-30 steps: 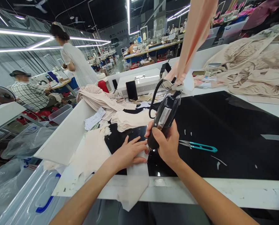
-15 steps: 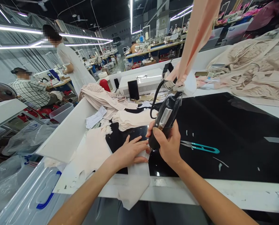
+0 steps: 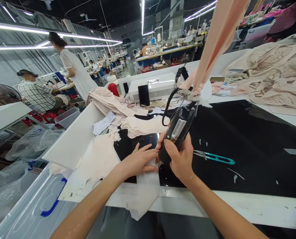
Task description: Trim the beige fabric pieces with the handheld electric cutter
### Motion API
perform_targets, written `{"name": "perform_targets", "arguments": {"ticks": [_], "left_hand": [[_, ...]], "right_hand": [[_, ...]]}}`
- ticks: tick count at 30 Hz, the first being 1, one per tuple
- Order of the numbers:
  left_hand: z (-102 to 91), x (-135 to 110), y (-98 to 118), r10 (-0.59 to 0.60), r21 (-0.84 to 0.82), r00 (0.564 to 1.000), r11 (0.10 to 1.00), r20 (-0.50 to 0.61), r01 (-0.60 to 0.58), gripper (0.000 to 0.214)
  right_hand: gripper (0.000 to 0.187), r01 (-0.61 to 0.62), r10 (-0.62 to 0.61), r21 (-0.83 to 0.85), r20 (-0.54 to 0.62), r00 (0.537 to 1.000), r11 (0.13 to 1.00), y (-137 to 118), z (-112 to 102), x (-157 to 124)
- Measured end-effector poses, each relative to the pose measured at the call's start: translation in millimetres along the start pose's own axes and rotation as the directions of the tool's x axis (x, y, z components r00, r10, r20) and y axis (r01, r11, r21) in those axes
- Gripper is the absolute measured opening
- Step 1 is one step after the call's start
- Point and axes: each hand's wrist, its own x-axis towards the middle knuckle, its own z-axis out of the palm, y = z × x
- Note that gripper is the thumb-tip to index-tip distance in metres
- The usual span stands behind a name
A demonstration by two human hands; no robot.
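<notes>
My right hand (image 3: 181, 161) is wrapped round a black corded hand tool (image 3: 179, 127) with a metal lever plate on its side. The tool leans, its narrow tip down at the right edge of a pale, thin fabric piece (image 3: 148, 189). Flat on that fabric lies my left hand (image 3: 139, 161), fingers spread, its thumb and fingertips close to the tip. The fabric hangs over the table's front edge. A twisted peach cloth strip (image 3: 218, 46) runs up from the tool's cord end. Right of my right hand lie teal thread snips (image 3: 218, 158).
Stacked pale fabric pieces (image 3: 143, 126) and a larger pale cloth (image 3: 101, 156) lie left on the black work surface (image 3: 249, 142). Behind stand a white vented box (image 3: 155, 88) and a phone (image 3: 144, 95). Beige garments (image 3: 269, 79) are heaped right. Two people are at far left.
The view has shifted slightly, so the scene sits a little further right. The tool's tip is slightly nearer to me along the fabric edge. My left hand keeps its place on the cloth.
</notes>
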Motion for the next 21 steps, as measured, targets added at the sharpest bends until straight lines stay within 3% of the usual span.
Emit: {"name": "perform_targets", "arguments": {"ticks": [3,5,8,10,16,19,21], "left_hand": [[2.6,-5.7,-2.7,0.031,0.032,0.998,0.999,-0.048,-0.030,0.036],[7.5,-16.0,-2.3,0.039,0.056,0.982,0.998,-0.184,-0.029,0.031],[22.5,-37.0,6.6,0.015,0.062,0.890,0.998,-0.456,0.014,0.020],[36.5,-48.7,18.4,0.009,0.094,0.846,0.994,-0.534,0.048,0.023],[74.9,-50.2,50.2,0.002,0.283,0.889,0.948,-0.458,0.143,0.014],[80.5,-43.2,49.9,-0.007,0.297,0.890,0.941,-0.456,0.160,0.019],[76.8,-41.7,44.1,0.036,0.282,0.901,0.954,-0.432,0.097,0.022]], "right_hand": [[0.034,0.017,-0.017,0.000,-0.016,1.000,1.000,-2.8,-2.3,3.8],[0.032,0.039,-0.039,0.001,-0.022,0.999,0.999,-6.9,-5.5,7.4],[0.031,0.069,-0.069,0.012,-0.019,0.997,0.998,-15.3,-11.8,12.7],[0.033,0.067,-0.067,0.005,-0.005,0.998,0.998,-20.6,-16.4,15.3],[0.046,-0.001,0.008,-0.104,0.065,0.998,0.995,-32.9,-27.8,19.0],[0.054,-0.014,0.029,-0.175,0.088,0.996,0.985,-40.4,-30.7,20.8],[0.050,-0.003,0.025,-0.206,0.102,0.995,0.979,-45.2,-31.7,21.2]]}}
